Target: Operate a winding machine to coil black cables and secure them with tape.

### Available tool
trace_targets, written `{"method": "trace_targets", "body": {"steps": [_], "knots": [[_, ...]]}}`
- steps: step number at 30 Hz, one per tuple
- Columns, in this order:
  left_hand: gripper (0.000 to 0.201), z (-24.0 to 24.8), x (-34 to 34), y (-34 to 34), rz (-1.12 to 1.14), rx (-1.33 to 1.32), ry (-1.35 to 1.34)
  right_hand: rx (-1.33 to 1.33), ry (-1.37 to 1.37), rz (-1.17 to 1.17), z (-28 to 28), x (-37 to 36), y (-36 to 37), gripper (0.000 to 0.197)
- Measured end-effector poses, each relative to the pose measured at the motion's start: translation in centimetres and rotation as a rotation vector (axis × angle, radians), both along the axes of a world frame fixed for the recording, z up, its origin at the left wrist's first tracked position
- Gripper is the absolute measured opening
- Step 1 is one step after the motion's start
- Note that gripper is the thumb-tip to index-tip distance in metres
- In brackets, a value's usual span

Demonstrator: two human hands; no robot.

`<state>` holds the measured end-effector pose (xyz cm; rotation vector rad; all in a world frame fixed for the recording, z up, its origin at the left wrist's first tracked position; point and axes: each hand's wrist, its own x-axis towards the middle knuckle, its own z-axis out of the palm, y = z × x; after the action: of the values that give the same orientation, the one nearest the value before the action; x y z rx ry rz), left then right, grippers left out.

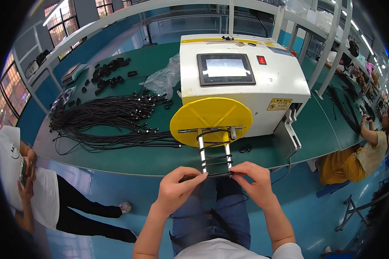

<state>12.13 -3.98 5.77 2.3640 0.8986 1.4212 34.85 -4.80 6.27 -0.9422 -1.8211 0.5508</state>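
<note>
Both hands, left hand (177, 185) and right hand (255, 181), pinch a black cable (216, 157) looped few turns around the winder's two pegs (202, 153) at 6 o'clock of the yellow disc (212, 116), while the unwound cable pile (112, 121) at 9 o'clock remains large.

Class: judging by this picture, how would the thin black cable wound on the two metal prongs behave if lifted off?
The thin black cable is probably floppy: loose ones lie in curves. Likely light: fingertips pinch it. The loops may spring apart.

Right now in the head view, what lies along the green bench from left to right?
Small black parts → bundle of black cables → clear plastic bag → yellow disc with its two metal prongs → white machine with screen and red switch.
</note>
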Motion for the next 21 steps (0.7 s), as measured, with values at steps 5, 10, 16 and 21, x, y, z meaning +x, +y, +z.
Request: {"method": "trace_targets", "body": {"steps": [5, 10, 16, 21], "knots": [[0.025, -1.0, 0.9, -0.3, 0.017, -0.349, -0.317, -0.070, -0.005, 0.002, 0.9, -0.1, -0.4, 0.023], [0.023, -1.3, 1.2, -0.4, 0.071, -0.142, -0.224, -0.178, 0.074, -0.050, 0.9, -0.5, -0.7, 0.019], [0.020, 0.4, 1.7, -0.9, 0.207, -0.176, -0.202, -0.294, 0.256, -0.079, 0.1, -1.3, -1.1, 0.015], [0.020, 0.2, 1.9, -0.8, 0.228, -0.113, -0.121, -0.303, 0.220, -0.084, -0.1, -1.0, -1.0, 0.015]]}}
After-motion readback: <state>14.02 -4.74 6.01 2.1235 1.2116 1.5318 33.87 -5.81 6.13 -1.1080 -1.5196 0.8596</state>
